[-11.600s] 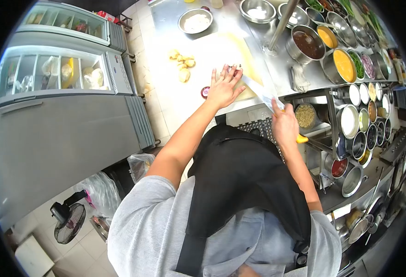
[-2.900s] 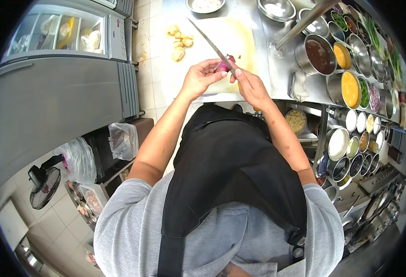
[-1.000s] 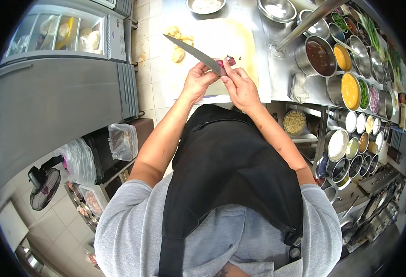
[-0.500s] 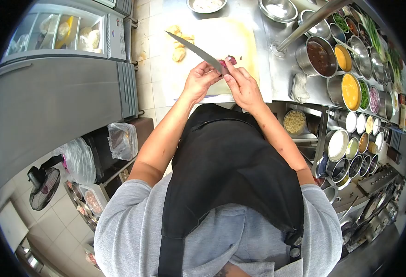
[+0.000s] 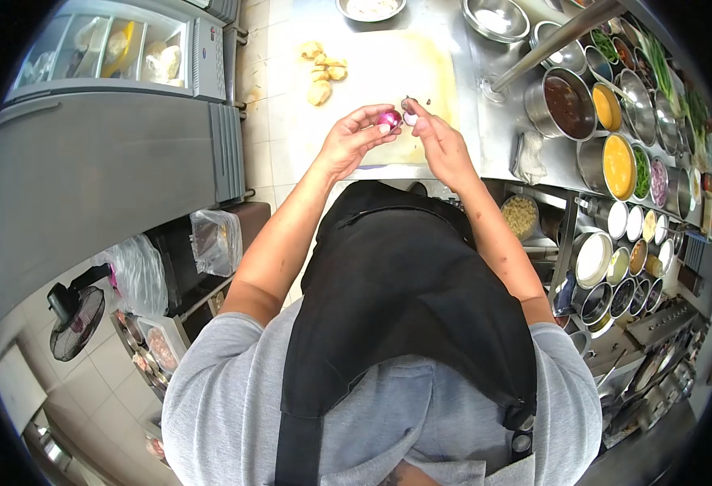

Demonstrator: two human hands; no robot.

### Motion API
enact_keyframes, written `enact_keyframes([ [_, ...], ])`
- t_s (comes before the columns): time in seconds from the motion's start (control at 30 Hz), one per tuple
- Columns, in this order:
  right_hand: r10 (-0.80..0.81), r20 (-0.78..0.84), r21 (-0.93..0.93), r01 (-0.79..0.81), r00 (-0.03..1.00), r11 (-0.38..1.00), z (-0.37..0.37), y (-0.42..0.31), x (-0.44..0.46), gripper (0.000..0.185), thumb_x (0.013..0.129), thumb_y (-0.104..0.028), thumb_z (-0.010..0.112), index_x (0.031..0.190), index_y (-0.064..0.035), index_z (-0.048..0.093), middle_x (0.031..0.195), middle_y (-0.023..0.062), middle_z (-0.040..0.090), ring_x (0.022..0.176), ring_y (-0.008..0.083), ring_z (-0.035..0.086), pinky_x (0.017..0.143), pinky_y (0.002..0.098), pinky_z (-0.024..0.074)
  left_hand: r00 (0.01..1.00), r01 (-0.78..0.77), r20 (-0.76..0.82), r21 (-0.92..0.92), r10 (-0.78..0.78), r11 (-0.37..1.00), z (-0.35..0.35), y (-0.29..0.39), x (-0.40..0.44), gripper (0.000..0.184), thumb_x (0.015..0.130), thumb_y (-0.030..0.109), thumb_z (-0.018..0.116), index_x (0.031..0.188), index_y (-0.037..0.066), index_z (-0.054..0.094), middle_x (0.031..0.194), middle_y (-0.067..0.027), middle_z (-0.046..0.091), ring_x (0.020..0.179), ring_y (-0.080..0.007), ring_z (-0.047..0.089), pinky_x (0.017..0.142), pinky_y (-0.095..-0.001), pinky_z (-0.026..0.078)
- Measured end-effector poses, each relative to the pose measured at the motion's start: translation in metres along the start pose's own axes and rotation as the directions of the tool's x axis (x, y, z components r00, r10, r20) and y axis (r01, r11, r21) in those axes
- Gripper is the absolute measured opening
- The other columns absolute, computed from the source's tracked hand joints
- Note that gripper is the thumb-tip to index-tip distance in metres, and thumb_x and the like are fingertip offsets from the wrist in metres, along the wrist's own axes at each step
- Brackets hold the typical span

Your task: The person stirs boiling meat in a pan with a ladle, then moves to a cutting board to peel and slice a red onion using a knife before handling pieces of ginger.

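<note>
My left hand [image 5: 351, 142] is closed around a shiny purple-red onion [image 5: 389, 121], held above a cutting board [image 5: 408, 65]. Just to the right of the onion, my right hand [image 5: 445, 150] has its fingertips close together beside a small pale piece [image 5: 411, 118]. What its fingers hold is partly hidden, and no knife blade can be made out. A dark reddish scrap [image 5: 408, 103] shows by the right fingertips. Several peeled yellowish chunks [image 5: 319, 93], perhaps ginger, lie at the board's left side.
A metal bowl [image 5: 370, 8] with pale contents stands beyond the board. To the right are a metal pole [image 5: 550, 49], a folded cloth [image 5: 528, 156], a pot of brown sauce [image 5: 568, 105] and a container of orange-yellow liquid [image 5: 619, 166]. A grey fridge [image 5: 113, 162] stands left.
The long knife that lay across both hands no longer shows. My hands have moved slightly apart, and the whole onion is now visible in my left fingers.
</note>
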State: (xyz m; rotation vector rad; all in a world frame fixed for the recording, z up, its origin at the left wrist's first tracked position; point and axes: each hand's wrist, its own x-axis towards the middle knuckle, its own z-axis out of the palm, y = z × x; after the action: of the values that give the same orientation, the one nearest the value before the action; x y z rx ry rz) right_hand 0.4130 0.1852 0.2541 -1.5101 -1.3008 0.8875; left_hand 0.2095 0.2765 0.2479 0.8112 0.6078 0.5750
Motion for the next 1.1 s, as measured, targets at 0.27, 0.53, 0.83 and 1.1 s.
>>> enact_keyframes([
  [0.27, -0.063, 0.167, -0.25, 0.104, 0.984, 0.963, 0.0, -0.031, -0.005, 0.053, 0.107, -0.034, 0.054, 0.153, -0.0099, 0.047, 0.116, 0.0217, 0.065, 0.104, 0.0386, 0.067, 0.091, 0.0437, 0.0536, 0.996, -0.067, -0.051, -0.012, 0.067, 0.998, 0.001, -0.001, 0.005, 0.042, 0.098, 0.005, 0.068, 0.138, -0.005, 0.057, 0.128, -0.0148, 0.067, 0.119, -0.0253, 0.066, 0.108, -0.0422, 0.053],
  [0.53, -0.059, 0.056, -0.29, 0.073, 0.997, 0.954, 0.011, -0.025, 0.003, 0.046, 0.107, -0.035, 0.054, 0.146, -0.0103, 0.057, 0.105, 0.0188, 0.066, 0.091, 0.0376, 0.068, 0.083, 0.0444, 0.0549, 0.999, -0.026, -0.024, 0.108, 0.029, 0.994, -0.007, 0.001, 0.01, 0.042, 0.097, 0.008, 0.072, 0.135, -0.005, 0.06, 0.121, -0.0147, 0.07, 0.111, -0.0226, 0.069, 0.1, -0.0373, 0.057],
  [0.83, -0.113, -0.072, -0.245, 0.092, 0.991, 0.965, 0.025, -0.035, 0.006, 0.047, 0.106, -0.033, 0.056, 0.145, -0.0078, 0.057, 0.104, 0.0203, 0.066, 0.093, 0.0371, 0.068, 0.084, 0.0438, 0.0549, 0.997, 0.002, 0.08, 0.073, -0.008, 0.997, -0.02, 0.021, 0.029, 0.041, 0.1, 0.007, 0.067, 0.139, -0.004, 0.058, 0.134, -0.0149, 0.065, 0.119, -0.0232, 0.066, 0.104, -0.041, 0.054],
  [1.1, -0.029, -0.153, -0.33, -0.024, 0.988, 0.944, 0.038, -0.041, 0.017, 0.044, 0.107, -0.033, 0.056, 0.141, -0.0061, 0.061, 0.098, 0.0179, 0.067, 0.089, 0.0331, 0.068, 0.083, 0.041, 0.0551, 0.984, 0.056, 0.153, 0.2, -0.088, 0.978, -0.039, 0.032, 0.047, 0.04, 0.097, 0.006, 0.07, 0.136, -0.002, 0.062, 0.128, -0.0125, 0.068, 0.116, -0.0207, 0.066, 0.102, -0.0379, 0.054],
])
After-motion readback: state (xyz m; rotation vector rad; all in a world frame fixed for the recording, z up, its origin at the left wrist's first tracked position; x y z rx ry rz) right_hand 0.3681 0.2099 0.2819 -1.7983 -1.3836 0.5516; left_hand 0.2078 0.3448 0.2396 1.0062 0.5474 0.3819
